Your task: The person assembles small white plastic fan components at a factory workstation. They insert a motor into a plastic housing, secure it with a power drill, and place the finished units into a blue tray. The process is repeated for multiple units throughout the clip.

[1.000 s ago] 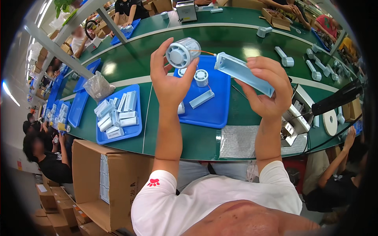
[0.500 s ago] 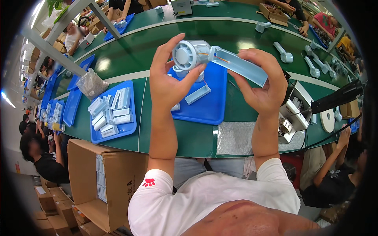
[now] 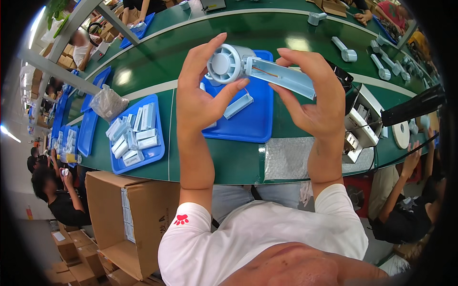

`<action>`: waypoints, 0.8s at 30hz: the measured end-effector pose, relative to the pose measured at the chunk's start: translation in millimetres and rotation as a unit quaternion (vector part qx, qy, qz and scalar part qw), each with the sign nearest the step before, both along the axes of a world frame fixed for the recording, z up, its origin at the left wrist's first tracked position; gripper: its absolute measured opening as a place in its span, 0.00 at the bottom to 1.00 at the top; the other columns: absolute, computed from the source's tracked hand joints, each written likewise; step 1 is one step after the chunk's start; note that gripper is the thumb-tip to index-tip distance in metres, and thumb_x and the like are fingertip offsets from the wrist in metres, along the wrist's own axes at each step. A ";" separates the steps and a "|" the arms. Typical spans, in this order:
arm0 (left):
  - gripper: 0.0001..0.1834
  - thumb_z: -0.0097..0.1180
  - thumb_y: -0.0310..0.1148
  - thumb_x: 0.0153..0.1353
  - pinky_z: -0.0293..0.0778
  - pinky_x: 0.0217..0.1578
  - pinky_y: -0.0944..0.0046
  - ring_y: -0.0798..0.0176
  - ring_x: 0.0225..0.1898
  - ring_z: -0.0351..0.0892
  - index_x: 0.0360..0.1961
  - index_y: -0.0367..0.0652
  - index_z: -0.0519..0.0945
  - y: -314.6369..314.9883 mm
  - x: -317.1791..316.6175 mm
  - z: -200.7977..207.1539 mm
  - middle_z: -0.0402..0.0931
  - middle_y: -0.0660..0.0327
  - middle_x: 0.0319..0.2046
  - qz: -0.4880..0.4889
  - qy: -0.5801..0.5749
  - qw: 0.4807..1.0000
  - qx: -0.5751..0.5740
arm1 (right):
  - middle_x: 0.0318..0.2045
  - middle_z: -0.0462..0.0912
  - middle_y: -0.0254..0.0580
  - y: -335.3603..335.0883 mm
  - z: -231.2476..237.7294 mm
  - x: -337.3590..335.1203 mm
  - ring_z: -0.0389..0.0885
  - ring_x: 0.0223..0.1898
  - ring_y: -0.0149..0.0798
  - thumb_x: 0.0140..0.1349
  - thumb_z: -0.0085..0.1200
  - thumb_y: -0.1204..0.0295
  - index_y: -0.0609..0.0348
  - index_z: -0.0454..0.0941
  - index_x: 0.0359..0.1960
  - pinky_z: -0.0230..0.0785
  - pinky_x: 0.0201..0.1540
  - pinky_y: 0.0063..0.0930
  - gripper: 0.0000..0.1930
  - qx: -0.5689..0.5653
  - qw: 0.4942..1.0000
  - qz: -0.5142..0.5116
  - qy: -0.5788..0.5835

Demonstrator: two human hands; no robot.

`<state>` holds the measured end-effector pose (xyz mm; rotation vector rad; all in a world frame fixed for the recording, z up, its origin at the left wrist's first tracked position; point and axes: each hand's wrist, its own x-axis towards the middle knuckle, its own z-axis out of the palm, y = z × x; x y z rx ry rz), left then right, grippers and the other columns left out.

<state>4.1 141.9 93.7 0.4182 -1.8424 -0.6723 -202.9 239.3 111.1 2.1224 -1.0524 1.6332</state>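
Head view: left hand pinches the round fan head; right hand grips its pale-blue handle, meeting between them.

A green workbench carries blue trays, a foil sheet and pale handles

You are working under bright, even overhead light, which throws pale glare patches onto the glossy green desk and leaves only soft shadows beneath your hands. The fisheye lens bends the desk's straight edges strongly toward the rim, and a black vignette closes off the corners. The centre is sharp, while the people and the cardboard boxes near the edges look smeared and stretched.
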 end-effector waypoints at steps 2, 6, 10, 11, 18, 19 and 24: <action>0.41 0.77 0.26 0.49 0.78 0.55 0.62 0.60 0.54 0.80 0.68 0.41 0.76 0.1 -0.3 -0.2 0.76 0.56 0.53 -0.004 -0.003 1.000 0.004 | 0.48 0.86 0.44 -0.5 -1.2 -1.6 0.86 0.44 0.50 0.48 0.70 0.82 0.59 0.79 0.58 0.80 0.43 0.38 0.31 0.007 1.000 -0.003 0.001; 0.42 0.77 0.26 0.49 0.78 0.55 0.61 0.60 0.54 0.80 0.68 0.41 0.76 -0.6 -1.3 -0.6 0.76 0.56 0.54 -0.015 -0.016 1.000 0.011 | 0.49 0.86 0.45 -1.7 -5.7 0.8 0.85 0.45 0.52 0.47 0.70 0.83 0.58 0.80 0.57 0.80 0.44 0.38 0.31 -0.003 1.000 0.016 -0.027; 0.42 0.76 0.25 0.51 0.79 0.55 0.61 0.60 0.54 0.80 0.69 0.41 0.75 -1.1 -1.2 -1.4 0.76 0.56 0.54 -0.031 -0.028 0.999 0.022 | 0.48 0.86 0.46 -1.8 -6.3 2.0 0.84 0.45 0.52 0.46 0.70 0.82 0.59 0.81 0.56 0.79 0.45 0.39 0.31 0.006 1.000 0.012 -0.027; 0.42 0.76 0.25 0.51 0.79 0.55 0.61 0.60 0.54 0.80 0.69 0.41 0.75 -1.8 -0.8 -1.3 0.76 0.56 0.54 -0.024 -0.039 0.999 0.015 | 0.47 0.85 0.46 -1.8 -6.2 2.7 0.84 0.45 0.52 0.46 0.70 0.82 0.59 0.81 0.56 0.79 0.46 0.39 0.30 0.013 0.999 0.010 -0.027; 0.43 0.76 0.26 0.51 0.79 0.53 0.61 0.59 0.53 0.80 0.70 0.41 0.74 -2.3 -2.7 -5.8 0.75 0.54 0.55 -0.029 -0.054 0.997 0.039 | 0.48 0.88 0.43 -2.8 -7.3 2.2 0.87 0.44 0.48 0.49 0.71 0.83 0.58 0.80 0.57 0.79 0.47 0.36 0.30 -0.017 0.999 -0.019 0.031; 0.43 0.76 0.27 0.50 0.79 0.52 0.60 0.59 0.53 0.80 0.70 0.41 0.74 -2.9 -3.3 -6.0 0.75 0.54 0.56 -0.030 -0.050 0.997 0.045 | 0.48 0.88 0.43 -2.6 -7.9 2.5 0.87 0.44 0.48 0.49 0.71 0.82 0.58 0.80 0.57 0.79 0.47 0.35 0.29 -0.014 0.999 -0.023 0.025; 0.46 0.80 0.32 0.43 0.79 0.50 0.58 0.55 0.53 0.81 0.68 0.43 0.76 -3.2 -14.1 -3.4 0.75 0.53 0.57 0.049 -0.103 0.984 -0.135 | 0.48 0.88 0.42 -3.3 -12.8 7.6 0.87 0.45 0.47 0.50 0.71 0.80 0.58 0.81 0.55 0.80 0.46 0.35 0.28 0.006 1.000 -0.025 0.005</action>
